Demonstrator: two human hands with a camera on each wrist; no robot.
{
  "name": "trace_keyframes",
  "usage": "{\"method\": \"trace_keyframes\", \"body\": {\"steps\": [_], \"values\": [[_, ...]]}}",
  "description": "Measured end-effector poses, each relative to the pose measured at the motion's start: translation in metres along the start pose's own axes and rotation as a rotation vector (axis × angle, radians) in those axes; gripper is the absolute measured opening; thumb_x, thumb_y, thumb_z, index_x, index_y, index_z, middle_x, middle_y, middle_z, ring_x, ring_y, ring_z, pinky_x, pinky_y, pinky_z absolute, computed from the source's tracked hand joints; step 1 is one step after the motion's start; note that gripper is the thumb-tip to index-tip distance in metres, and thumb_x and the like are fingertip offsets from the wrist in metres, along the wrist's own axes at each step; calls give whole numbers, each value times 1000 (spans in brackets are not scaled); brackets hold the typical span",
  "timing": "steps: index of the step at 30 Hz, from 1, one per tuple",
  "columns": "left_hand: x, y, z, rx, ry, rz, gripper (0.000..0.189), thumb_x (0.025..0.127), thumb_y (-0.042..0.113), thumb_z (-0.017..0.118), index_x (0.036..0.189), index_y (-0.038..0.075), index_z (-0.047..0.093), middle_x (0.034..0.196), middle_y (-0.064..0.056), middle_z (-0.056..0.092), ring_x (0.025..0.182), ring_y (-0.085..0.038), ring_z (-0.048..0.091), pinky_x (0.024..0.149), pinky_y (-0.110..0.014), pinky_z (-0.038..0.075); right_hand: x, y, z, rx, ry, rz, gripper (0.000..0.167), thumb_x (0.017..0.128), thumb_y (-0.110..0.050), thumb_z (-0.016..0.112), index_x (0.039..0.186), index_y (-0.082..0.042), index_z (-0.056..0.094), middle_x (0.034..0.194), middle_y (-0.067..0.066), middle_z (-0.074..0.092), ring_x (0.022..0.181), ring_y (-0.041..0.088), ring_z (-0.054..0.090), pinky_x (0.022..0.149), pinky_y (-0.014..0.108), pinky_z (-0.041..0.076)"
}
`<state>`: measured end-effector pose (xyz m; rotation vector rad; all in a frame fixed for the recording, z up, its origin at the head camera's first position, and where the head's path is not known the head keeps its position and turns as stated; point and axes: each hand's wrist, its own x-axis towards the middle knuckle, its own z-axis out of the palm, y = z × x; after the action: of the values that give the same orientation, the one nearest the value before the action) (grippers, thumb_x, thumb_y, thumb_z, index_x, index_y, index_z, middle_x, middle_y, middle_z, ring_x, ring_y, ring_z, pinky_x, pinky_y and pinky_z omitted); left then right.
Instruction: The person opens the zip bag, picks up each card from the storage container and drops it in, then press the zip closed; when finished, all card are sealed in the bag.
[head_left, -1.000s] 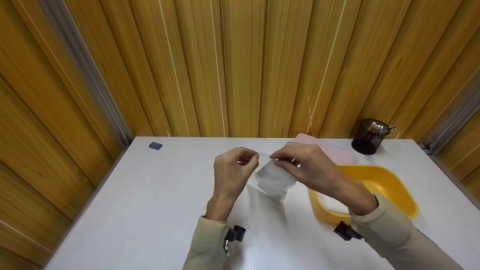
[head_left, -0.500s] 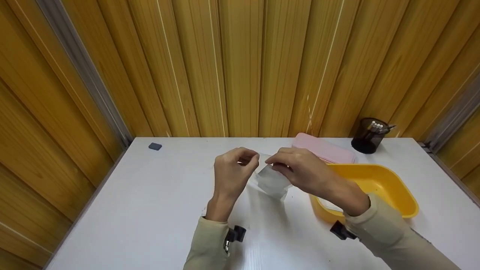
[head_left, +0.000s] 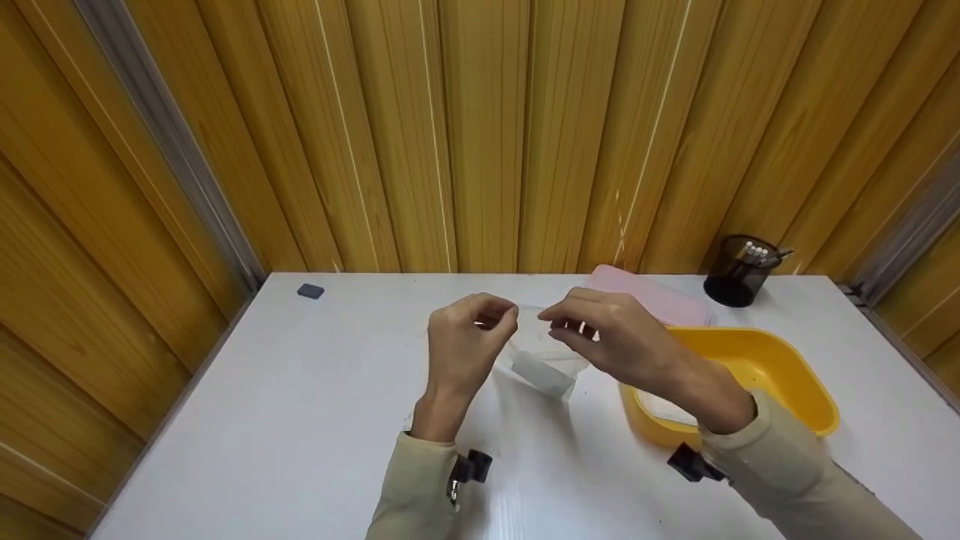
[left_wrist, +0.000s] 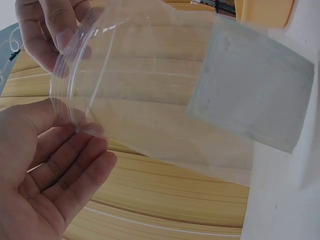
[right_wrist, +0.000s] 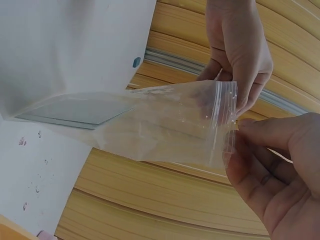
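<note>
A clear zip-lock bag [left_wrist: 145, 85] hangs between my hands above the white table, its zip edge at the top. Inside it, at the bottom, lies a flat grey-green square pane [left_wrist: 252, 82] that looks like glass; in the right wrist view it seems to have more than one layer. My left hand [head_left: 463, 345] pinches one side of the bag's zip edge between thumb and forefinger. On the other side of that edge, my right hand [head_left: 615, 337] holds the bag between thumb and fingers, as the right wrist view shows.
A yellow basin [head_left: 814, 382] with something white and flat in it stands under my right forearm. Behind it lie a pink case [head_left: 645, 294] and a black mesh pen cup [head_left: 735, 274]. A small dark blue block [head_left: 310, 291] sits at the table's back left.
The grey-green pane has dropped from near my right fingertips to the bag's bottom. My right hand shifted left, then back right; my left hand has stayed still.
</note>
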<state>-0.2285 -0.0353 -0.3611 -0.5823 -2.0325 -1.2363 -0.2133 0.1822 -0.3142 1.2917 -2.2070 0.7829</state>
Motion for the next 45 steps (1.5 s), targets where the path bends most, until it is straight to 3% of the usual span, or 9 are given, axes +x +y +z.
{"method": "trace_keyframes", "body": {"steps": [7, 17, 29, 41, 45], "values": [[-1, 1, -1, -1, 2, -2, 8, 88, -3, 79, 84, 4, 80, 77, -3, 76, 67, -14, 72, 64, -25, 61, -10, -1, -23, 3, 72, 74, 31, 84, 13, 82, 109, -6, 79, 100, 0, 75, 81, 12, 69, 69, 13, 55], [-1, 0, -2, -1, 13, 4, 10, 89, -4, 78, 84, 4, 80, 77, -2, 76, 67, -14, 72, 63, -26, 61, -41, 14, -44, -30, 108, 273, 31, 86, 8, 83, 111, -10, 79, 100, -6, 76, 83, 11, 70, 71, 16, 57], [-1, 3, -2, -6, 14, -8, 9, 88, -4, 78, 84, 4, 81, 77, -3, 76, 67, -14, 72, 64, -25, 60, -89, 44, -43, -66, 8, 510, 24, 91, 1, 81, 114, -7, 77, 105, 3, 76, 89, 15, 68, 75, 19, 58], [-1, 5, -3, -5, 3, -12, 8, 88, -3, 78, 84, 3, 80, 78, -4, 76, 68, -15, 73, 66, -23, 60, -133, 73, -43, -56, -126, 766, 28, 97, -8, 79, 122, 2, 73, 112, 12, 72, 98, 29, 68, 80, 12, 52], [-1, 5, -3, 2, 4, -11, 8, 88, -3, 79, 84, 3, 81, 78, -4, 77, 68, -15, 73, 65, -23, 60, -143, 83, -42, -73, -166, 804, 30, 97, -11, 79, 123, 3, 73, 111, 12, 73, 99, 29, 68, 82, 21, 57]]}}
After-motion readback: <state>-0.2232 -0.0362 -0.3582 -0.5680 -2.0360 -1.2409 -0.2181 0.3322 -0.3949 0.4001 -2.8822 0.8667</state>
